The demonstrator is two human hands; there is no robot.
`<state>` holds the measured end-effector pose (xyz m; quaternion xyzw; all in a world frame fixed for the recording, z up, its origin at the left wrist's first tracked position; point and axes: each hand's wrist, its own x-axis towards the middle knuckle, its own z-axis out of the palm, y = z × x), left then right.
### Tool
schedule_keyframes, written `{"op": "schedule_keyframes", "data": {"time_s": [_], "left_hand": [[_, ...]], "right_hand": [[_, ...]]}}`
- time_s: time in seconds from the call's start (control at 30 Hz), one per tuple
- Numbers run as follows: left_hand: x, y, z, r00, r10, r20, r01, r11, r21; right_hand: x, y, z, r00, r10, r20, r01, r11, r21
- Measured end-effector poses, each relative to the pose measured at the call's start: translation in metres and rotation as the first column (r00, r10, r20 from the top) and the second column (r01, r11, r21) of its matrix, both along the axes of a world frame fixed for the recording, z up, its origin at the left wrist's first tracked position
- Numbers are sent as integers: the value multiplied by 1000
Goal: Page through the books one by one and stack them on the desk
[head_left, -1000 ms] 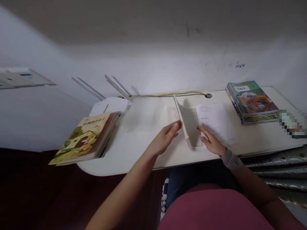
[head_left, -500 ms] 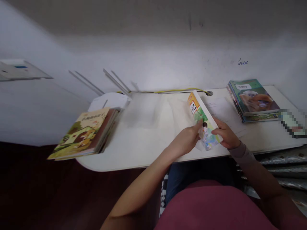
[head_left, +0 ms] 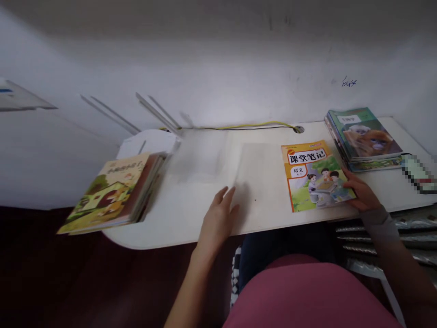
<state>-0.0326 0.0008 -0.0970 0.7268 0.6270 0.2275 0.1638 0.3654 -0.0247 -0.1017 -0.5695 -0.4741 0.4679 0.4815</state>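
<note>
An orange, green and white workbook [head_left: 300, 191], with Chinese characters and drawn children on its cover, lies face up on or just over the right part of the white table [head_left: 191, 205]. My right hand [head_left: 365, 191] grips its right edge, thumb over the cover; the fingers beneath are partly hidden. Apart from the book, my left hand [head_left: 218, 216] is above the table's front edge, holding nothing, its fingers loosely spread. Right of the workbook is a stack of books [head_left: 370, 136] with monkeys on the top cover.
Another pile of books [head_left: 112, 191] sits at the table's left end, overhanging the front edge. Behind it is a white rounded device with upright antennas [head_left: 145, 141]. A yellow cable [head_left: 239, 126] runs along the wall to a round hole. A blurred-out object [head_left: 418, 173] lies far right.
The workbook, earlier tilted up between both hands, has come down flat and to the right. My left hand has let go of it and moved left; my right hand still holds it.
</note>
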Motion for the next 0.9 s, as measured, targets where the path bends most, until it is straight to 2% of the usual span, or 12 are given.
{"op": "schedule_keyframes", "data": {"time_s": [0.07,0.13,0.23,0.3,0.37,0.47,0.53,0.63,0.7,0.8,0.9], "left_hand": [[17,-3,-1,999,-4,-47,14,976,218],[45,-4,-4,987,-148,-56,158,942,297],[94,1,-17,896,-437,-77,443,876,193],[119,7,-29,878,-463,-125,475,875,93],[134,10,-41,881,-432,-195,447,894,39],[139,11,-50,870,-407,-277,435,900,43],[136,11,-51,867,-401,-296,436,898,61],[133,10,-49,868,-395,-302,435,897,80],[134,10,-48,862,-390,-324,434,898,77],[136,10,-47,849,-375,-373,429,901,68],[136,9,-48,840,-364,-403,429,899,82]], "right_hand": [[1,-3,-9,997,11,-81,-19,996,-88],[1,-5,-14,988,-9,-154,-16,987,-158],[0,-5,-16,987,-44,-154,19,986,-164],[2,-5,-19,991,-47,-124,30,990,-139],[6,-4,-25,996,-56,-75,48,993,-103],[15,-3,-36,991,-118,68,119,993,-13],[20,-4,-42,948,-178,265,164,984,76],[22,-8,-44,770,-225,596,155,974,168],[19,-11,-44,658,-195,728,104,980,169],[13,-12,-45,582,-183,793,68,982,177],[8,-11,-48,579,-219,785,84,974,210]]}}
